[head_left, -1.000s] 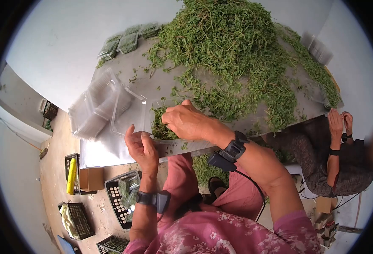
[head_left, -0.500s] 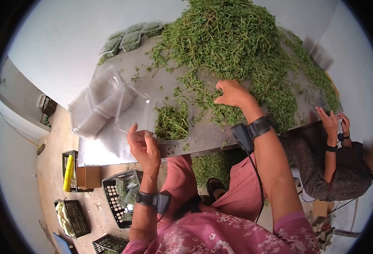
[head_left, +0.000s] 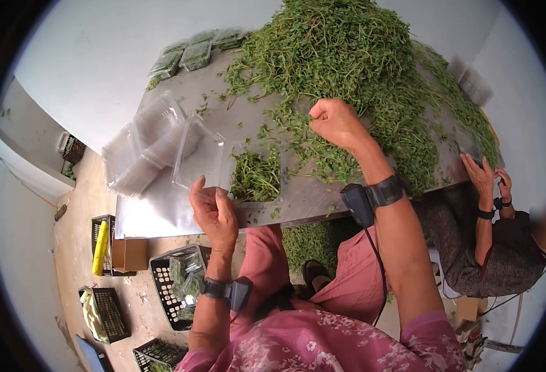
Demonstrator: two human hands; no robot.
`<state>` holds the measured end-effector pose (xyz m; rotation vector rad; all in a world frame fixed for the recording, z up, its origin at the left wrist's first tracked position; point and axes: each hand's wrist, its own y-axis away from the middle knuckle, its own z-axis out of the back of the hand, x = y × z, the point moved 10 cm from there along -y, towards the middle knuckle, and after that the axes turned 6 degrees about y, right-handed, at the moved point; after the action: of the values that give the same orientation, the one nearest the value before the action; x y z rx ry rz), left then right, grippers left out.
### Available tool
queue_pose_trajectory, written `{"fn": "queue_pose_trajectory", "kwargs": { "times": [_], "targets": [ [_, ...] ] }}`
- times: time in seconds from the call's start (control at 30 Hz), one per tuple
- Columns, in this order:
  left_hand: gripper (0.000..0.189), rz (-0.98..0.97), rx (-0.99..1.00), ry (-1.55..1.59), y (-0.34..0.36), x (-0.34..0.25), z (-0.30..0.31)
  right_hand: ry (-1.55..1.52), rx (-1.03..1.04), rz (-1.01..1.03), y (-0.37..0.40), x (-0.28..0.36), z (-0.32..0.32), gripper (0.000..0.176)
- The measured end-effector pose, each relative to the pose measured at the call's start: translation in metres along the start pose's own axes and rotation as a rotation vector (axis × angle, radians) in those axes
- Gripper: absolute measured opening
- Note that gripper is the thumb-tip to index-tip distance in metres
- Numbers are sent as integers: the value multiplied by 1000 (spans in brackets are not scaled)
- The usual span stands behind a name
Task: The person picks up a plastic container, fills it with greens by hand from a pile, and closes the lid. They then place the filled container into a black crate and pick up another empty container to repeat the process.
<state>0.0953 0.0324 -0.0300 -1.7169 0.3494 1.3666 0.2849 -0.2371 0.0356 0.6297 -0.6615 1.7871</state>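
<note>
An open clear plastic box (head_left: pixel 279 199), partly filled with cut leafy green sprigs (head_left: pixel 255 176), sits near the table's front edge. Beside its left front corner is my left hand (head_left: pixel 214 214), palm up, fingers loosely bent and apart, holding nothing. The box's clear lid (head_left: pixel 200 155) stands raised on the left side. My right hand (head_left: pixel 338 124) is closed over loose sprigs at the near edge of a big heap of greens (head_left: pixel 335 49). Its fingers are curled in, and whatever is inside them is hidden.
Stacked empty clear boxes (head_left: pixel 140 149) lie on the metal table (head_left: pixel 143 217) at left. Filled boxes (head_left: pixel 196 56) stand at the back left. A co-worker's hands (head_left: pixel 484 177) are at the right edge. Black crates (head_left: pixel 161 273) are on the floor at left.
My right hand has gone from open to closed and moved slightly away from me over the greens. My left hand stays by the box, nearly unchanged.
</note>
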Motion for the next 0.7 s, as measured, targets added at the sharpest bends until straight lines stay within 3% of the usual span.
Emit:
{"fn": "queue_pose_trajectory", "kwargs": {
  "times": [0.13,0.23,0.33,0.43,0.57,0.67,0.7],
  "targets": [
    [37,60,-9,75,1,-4,-3,-216,52,41,9,33,-26,22],
    [36,66,-7,86,1,-4,-4,-134,152,51,28,62,-45,19],
    [36,73,-3,94,1,-4,-4,50,108,148,30,65,-51,20],
    [36,80,0,112,1,-4,-4,-3,67,226,34,82,-44,17],
    [37,54,9,43,1,-4,-2,232,94,515,44,101,-82,10],
    [37,64,-9,54,2,-4,0,357,170,563,46,92,-108,12],
    [37,79,-22,79,2,-3,0,232,167,471,38,94,-95,13]
  ]
}}
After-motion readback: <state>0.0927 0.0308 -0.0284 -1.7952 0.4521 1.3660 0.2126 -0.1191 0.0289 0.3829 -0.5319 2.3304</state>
